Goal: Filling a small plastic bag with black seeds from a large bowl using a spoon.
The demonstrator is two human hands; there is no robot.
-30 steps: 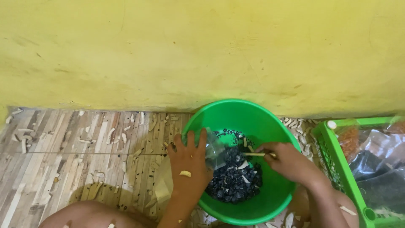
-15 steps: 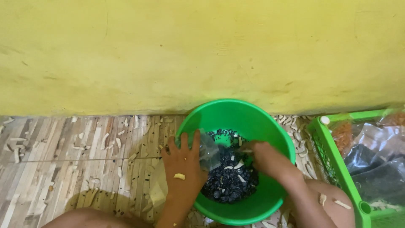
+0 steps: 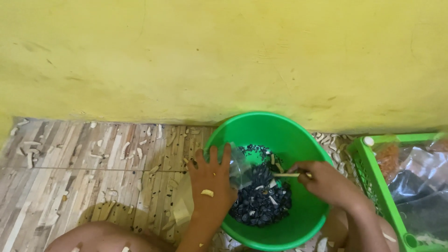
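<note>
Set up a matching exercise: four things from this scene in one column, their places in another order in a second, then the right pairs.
Things:
1. left hand
2. right hand
3. dark shells
4. green basket

Places:
A. far right, by the wall
B. heaped inside the green bowl
C. holding a thin stick
D. on a clear bag at the bowl's left rim

Pairs: 1-D, 2-C, 3-B, 4-A

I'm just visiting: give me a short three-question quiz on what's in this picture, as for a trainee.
1. True or false: the green bowl stands on a table.
2. What does the right hand hold? A) a thin pale stick B) a spoon C) nothing
3. What fills the bowl's bottom?

Key:
1. False; it stands on the wood-pattern floor.
2. A.
3. Small dark shells, by the left hand and its clear bag.
</note>
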